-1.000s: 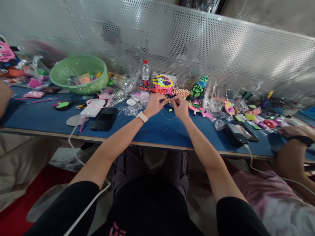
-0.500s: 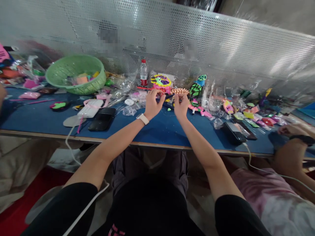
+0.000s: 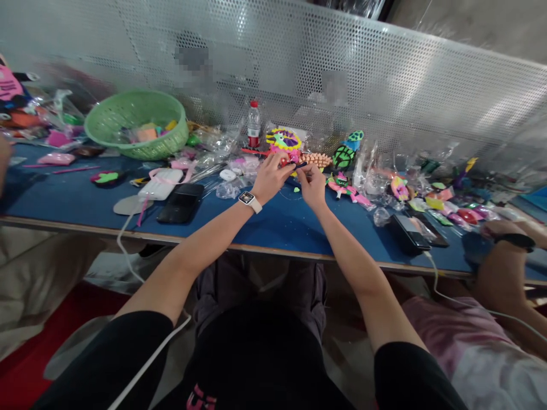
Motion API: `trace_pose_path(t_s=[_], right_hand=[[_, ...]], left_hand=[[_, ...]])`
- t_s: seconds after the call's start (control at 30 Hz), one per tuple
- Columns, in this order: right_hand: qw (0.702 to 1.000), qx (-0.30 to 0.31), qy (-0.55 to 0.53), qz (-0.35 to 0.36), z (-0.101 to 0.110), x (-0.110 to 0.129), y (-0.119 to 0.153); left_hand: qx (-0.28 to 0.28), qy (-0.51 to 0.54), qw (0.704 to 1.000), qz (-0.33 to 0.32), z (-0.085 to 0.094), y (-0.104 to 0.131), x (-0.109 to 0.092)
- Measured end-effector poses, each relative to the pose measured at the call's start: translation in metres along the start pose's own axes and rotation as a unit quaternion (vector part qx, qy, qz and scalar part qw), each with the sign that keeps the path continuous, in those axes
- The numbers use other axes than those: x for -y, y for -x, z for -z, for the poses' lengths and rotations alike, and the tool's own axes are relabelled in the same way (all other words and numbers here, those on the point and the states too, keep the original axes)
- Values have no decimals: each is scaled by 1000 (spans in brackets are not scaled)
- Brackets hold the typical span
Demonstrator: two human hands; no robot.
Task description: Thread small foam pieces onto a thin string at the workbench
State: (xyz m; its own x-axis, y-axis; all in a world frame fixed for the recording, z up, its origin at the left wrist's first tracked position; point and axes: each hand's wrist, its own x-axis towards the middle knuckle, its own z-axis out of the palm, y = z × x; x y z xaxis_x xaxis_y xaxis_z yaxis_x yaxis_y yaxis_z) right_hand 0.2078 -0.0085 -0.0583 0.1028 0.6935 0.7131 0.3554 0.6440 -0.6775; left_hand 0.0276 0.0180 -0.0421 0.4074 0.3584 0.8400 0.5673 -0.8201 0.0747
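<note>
A small dark strip (image 3: 301, 165), seemingly modelling clay, spans the gap between my two hands above the blue table. My left hand (image 3: 269, 179), with a watch on its wrist, pinches one end. The fingertips of my right hand (image 3: 313, 185) are closed at the strip's other end. Just beyond stand a yellow, purple and pink clay figure (image 3: 282, 139) and an orange, scaly-looking piece (image 3: 316, 160). To the right are a green and black turtle-like figure (image 3: 344, 155) and a pink figure (image 3: 348, 191). A tiny light green bit (image 3: 296, 189) lies below my hands.
A green basket (image 3: 135, 149) with coloured packets stands at left, near a red-capped bottle (image 3: 253, 125). A black phone (image 3: 181, 204) and white power bank (image 3: 160, 184) lie at left; a black device (image 3: 408, 233) with a cable is at right. Other people's arms (image 3: 504, 256) flank me.
My left wrist has turned so that the watch face shows. The dark strip now sits higher, between my fingertips. The whole view has shifted slightly.
</note>
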Motion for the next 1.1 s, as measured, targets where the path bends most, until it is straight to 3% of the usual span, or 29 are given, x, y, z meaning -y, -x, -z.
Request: trace_pose_path(t_s=[0.23, 0.4, 0.5, 0.57, 0.67, 0.73, 0.9, 1.1], right_hand=[[1000, 2, 4, 22, 5, 5, -1], [999, 18, 21, 22, 10, 3, -4], [999, 13, 31, 21, 11, 0, -6], [999, -2, 32, 11, 9, -3, -6], [1000, -15, 16, -3, 4, -5, -4], [1000, -15, 8, -7, 1, -5, -2], [1000, -7, 18, -8, 1, -3, 0], [1000, 12, 1, -26, -1, -7, 0]], left_hand=[[45, 176, 979, 90, 2, -5, -5], [92, 360, 908, 192, 5, -9, -5], [127, 415, 876, 210, 3, -11, -2], [122, 379, 896, 198, 0, -10, -1], [102, 239, 953, 153, -2, -6, -3], [92, 160, 974, 129, -1, -3, -5], [64, 100, 990, 80, 4, -2, -2], [97, 67, 992, 32, 7, -3, 3]])
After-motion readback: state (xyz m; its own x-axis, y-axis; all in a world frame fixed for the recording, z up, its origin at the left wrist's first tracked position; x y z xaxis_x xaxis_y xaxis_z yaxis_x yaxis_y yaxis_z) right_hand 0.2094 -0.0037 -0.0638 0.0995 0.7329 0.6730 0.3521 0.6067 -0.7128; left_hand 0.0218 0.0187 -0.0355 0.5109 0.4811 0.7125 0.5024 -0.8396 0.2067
